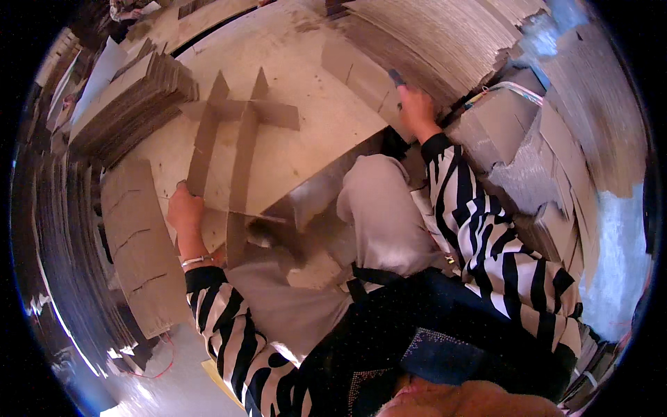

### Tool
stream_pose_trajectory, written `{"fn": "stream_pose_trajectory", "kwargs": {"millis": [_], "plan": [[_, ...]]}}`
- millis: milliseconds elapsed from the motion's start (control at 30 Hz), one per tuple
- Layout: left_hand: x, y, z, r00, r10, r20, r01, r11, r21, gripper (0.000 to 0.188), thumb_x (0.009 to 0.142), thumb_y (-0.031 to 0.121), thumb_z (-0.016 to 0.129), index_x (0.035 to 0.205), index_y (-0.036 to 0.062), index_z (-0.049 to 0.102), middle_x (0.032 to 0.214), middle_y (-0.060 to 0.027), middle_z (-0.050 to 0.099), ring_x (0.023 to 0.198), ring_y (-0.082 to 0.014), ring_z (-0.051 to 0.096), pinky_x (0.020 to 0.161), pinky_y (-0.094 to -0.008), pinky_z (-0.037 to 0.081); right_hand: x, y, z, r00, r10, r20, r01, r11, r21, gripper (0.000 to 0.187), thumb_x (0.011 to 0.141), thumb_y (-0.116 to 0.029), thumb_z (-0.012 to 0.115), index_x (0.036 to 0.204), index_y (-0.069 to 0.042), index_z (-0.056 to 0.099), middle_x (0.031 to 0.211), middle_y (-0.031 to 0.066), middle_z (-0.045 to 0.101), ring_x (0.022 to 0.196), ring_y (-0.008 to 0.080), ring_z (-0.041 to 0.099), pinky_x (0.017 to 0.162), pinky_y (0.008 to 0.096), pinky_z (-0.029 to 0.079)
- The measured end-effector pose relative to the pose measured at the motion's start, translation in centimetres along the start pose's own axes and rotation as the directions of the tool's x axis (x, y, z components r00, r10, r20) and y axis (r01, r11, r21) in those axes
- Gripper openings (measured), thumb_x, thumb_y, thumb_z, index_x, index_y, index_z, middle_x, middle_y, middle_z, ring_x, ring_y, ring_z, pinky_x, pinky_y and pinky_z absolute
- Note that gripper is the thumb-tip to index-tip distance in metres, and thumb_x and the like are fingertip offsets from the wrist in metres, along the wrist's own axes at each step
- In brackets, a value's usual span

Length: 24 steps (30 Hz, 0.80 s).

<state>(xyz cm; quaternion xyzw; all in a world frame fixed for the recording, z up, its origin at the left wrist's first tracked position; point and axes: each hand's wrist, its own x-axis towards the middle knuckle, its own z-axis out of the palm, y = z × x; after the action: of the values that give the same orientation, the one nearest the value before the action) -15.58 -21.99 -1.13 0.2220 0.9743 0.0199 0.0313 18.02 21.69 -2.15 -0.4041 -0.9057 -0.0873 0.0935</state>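
A partly assembled cardboard divider [240, 156] stands on the wooden table, two long strips crossed by a shorter one near the far end. My left hand [185, 214] is closed on the near end of its left long strip, with a bracelet at the wrist. Out to the right, my right hand [418, 113] is closed at the right edge of a flat cardboard strip [358, 73] with slits in it. Something dark grey shows at that hand's fingertip; whether it is a finger cover or a small object, I cannot tell. The fingers' undersides are hidden.
Stacked cardboard strips [132, 104] stand at the table's left, with slotted sheets [142, 247] nearer me. A large cardboard pile [431, 45] lies at the far right, and wrapped bundles [524, 163] sit beside my right arm. My knees are at the table's near edge [326, 163].
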Motion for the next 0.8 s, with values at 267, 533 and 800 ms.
{"fn": "stream_pose_trajectory", "kwargs": {"millis": [267,533,800], "plan": [[0.4,-3.3,1.4,0.999,-0.046,-0.012,0.045,0.998,-0.053,0.039,0.079,0.015,0.057,0.117,0.0128,0.056,0.102,-0.0174,0.067,0.098,-0.0377,0.063,0.077,-0.0509,0.051,2.2,-13.4,-9.3,0.913,-0.333,-0.236,0.403,0.65,0.644,0.027,0.079,-0.008,0.06,0.105,-0.007,0.055,0.087,0.0195,0.065,0.084,0.045,0.06,0.07,0.0518,0.047],[-0.3,-1.6,-0.4,0.999,0.004,-0.045,-0.01,0.991,-0.133,0.044,0.08,0.01,0.053,0.124,0.0121,0.053,0.1,-0.0185,0.067,0.094,-0.0383,0.064,0.076,-0.0493,0.051,3.2,-26.0,-5.9,0.712,-0.702,-0.009,0.369,0.363,0.856,0.039,0.077,-0.011,0.062,0.114,-0.002,0.052,0.099,0.0242,0.062,0.098,0.0446,0.058,0.082,0.0489,0.046],[-1.4,-1.9,-1.1,0.999,0.008,-0.035,-0.013,0.99,-0.138,0.043,0.081,0.009,0.053,0.124,0.0133,0.053,0.098,-0.0176,0.068,0.094,-0.0385,0.064,0.075,-0.0498,0.05,1.6,-25.6,-8.6,0.636,-0.768,0.084,0.565,0.536,0.628,0.038,0.075,-0.011,0.062,0.111,-0.003,0.052,0.095,0.022,0.064,0.09,0.0417,0.061,0.072,0.0519,0.046]]}}
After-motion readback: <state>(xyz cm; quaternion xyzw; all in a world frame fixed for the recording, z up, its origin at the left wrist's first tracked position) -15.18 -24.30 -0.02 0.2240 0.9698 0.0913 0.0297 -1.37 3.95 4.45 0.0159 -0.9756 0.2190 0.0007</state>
